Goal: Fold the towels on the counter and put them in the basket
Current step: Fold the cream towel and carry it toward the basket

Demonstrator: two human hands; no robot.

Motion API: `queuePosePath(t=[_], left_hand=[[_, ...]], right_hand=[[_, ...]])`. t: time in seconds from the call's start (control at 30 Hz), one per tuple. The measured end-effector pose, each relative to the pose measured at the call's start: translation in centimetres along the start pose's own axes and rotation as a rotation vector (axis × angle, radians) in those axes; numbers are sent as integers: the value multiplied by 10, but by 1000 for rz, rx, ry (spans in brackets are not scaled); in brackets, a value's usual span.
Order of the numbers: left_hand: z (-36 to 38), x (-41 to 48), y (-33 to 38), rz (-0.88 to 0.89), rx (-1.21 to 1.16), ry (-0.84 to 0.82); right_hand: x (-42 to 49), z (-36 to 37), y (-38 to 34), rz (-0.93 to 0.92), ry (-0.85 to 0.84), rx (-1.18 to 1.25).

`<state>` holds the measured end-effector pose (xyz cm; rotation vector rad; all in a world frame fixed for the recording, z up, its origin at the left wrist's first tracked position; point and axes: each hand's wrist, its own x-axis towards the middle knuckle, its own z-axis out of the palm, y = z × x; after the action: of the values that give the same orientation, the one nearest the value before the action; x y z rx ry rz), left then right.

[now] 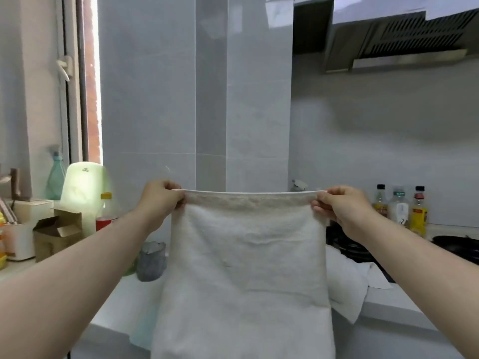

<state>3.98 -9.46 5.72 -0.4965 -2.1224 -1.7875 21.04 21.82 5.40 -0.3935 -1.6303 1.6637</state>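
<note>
Up in front of the tiled wall, a white towel (243, 268) hangs stretched flat. Left hand (162, 199) pinches one top corner, right hand (342, 206) the other.

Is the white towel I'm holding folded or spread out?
Spread out: the white terry towel hangs flat, its top edge stretched between the left hand and right hand.

The left forearm (85, 257), bare, comes in from 8 o'clock and rises toward the centre. The right forearm (414, 255), also bare, comes in from 4 o'clock. The left grip (162, 198) pinches the upper left corner of the towel (243, 268) between thumb and curled fingers. The right grip (342, 206) pinches the upper right corner the same way. They are level with each other and well apart, at 9 and 3 o'clock of the taut top edge, backs toward the camera.
</note>
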Motion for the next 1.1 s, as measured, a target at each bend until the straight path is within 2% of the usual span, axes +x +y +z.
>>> queuePosePath(t=[0.2,0.33,0.5,0.6,0.7,0.97,1.03,1.1], left_hand=[[40,28,-94,-145,-109,10],[47,15,-138,-308,-188,9],[36,-15,-161,-469,-143,-97],[27,-35,-162,-629,-75,-168],[19,-56,-152,-741,-75,-239],[-5,-91,-154,-737,99,-429],[-3,-90,-151,-744,89,-465],[0,-83,-146,-700,84,-437]], right_hand=[[39,12,94,122,5,-36],[37,8,133,310,22,-11],[22,4,152,481,33,-85],[8,-1,160,550,54,-115],[-11,-9,162,611,7,-128],[-59,-37,168,722,-316,-397],[-59,-38,170,717,-319,-337],[-54,-34,172,629,-277,-265]])
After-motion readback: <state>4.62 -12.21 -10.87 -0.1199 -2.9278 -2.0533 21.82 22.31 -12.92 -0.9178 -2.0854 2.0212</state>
